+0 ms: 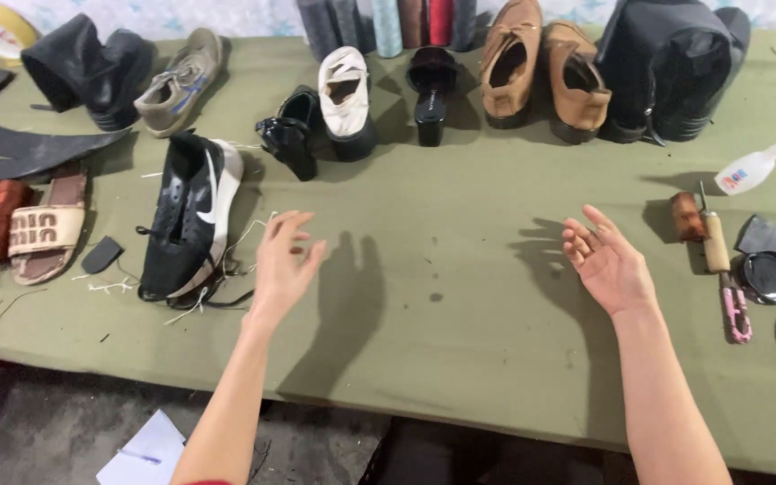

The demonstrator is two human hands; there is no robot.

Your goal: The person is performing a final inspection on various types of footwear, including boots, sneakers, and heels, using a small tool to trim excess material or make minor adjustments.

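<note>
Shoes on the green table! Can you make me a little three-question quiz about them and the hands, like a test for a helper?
1. True or false: the left hand is holding the black sneaker.
2. Which pair stands at the back of the table? A) red boots B) brown leather shoes C) blue sandals
3. Which hand is nearer to the wooden-handled awl?

Key
1. False: it hovers open beside the black sneaker, holding nothing.
2. B, the brown leather shoes.
3. The right hand, also open and empty.
</note>
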